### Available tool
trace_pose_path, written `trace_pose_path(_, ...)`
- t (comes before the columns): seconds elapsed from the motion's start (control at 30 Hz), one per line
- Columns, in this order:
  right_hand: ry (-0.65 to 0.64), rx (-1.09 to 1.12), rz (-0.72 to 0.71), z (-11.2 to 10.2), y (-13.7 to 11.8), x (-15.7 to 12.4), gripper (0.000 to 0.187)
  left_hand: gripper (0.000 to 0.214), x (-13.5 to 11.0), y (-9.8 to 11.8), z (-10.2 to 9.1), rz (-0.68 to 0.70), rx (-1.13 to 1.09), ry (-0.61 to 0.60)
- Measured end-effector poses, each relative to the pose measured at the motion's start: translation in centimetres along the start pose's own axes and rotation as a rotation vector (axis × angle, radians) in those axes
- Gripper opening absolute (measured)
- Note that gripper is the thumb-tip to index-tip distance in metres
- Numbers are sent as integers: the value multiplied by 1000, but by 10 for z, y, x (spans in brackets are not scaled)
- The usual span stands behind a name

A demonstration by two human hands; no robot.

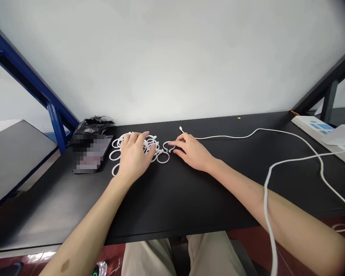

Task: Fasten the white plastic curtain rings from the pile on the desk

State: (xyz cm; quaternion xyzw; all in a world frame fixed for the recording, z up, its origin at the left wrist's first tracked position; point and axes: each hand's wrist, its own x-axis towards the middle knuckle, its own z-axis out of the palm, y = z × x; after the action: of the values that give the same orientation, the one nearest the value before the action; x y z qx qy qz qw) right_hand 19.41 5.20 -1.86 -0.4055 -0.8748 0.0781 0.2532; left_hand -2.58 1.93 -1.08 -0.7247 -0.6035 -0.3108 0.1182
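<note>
A pile of white plastic rings (115, 155) lies on the black tabletop (172, 199). Over the pile rests my left hand (133, 155), palm down with fingers spread; it hides much of the heap. Just right of the pile are two separate-looking rings, a nearer ring (163, 162) and a farther ring (164, 143). At the farther ring is my right hand (194, 151), its thumb and index finger apart. The index fingertip overlaps that ring's edge; whether it presses on it I cannot tell.
A partly blurred dark package (99, 147) and a crumpled black plastic bag (93, 124) lie left of the rings. A white cable (227, 136) runs across the table and over my right forearm. A white box with blue print (319, 126) sits at the right. A wall stands behind.
</note>
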Motion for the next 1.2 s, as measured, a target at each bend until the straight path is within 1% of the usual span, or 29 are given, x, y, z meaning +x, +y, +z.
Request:
trace_pose_path(0.1,-40,-54,4,2,0,2,21,44,-1,-6,3,-34,70,-17)
trace_pose_path(0.23,-24,-45,56,2,-1,3,17,44,-2,-5,5,-18,61,-37)
trace_pose_path(0.43,41,108,66,0,-1,1,17,37,-3,1,2,63,-17,-23)
trace_pose_path(0.67,38,249,16,-7,-16,1,18,32,-2,9,-5,166,-133,-21)
trace_pose_path(0.77,41,298,-3,-8,-20,0,17,26,-1,12,-7,202,-184,-40)
trace_pose_path(0.9,81,368,20,-5,-20,-1,17,22,-1,13,-8,232,-239,-56)
trace_pose_path(1.07,172,440,120,-2,-17,-2,15,17,-1,12,-7,263,-273,-10)
trace_pose_path(1.13,199,449,125,-3,-18,-2,13,16,-1,13,-7,260,-278,-7)
trace_pose_path(1.2,202,469,125,-5,-20,-2,15,15,-1,13,-7,255,-275,-10)
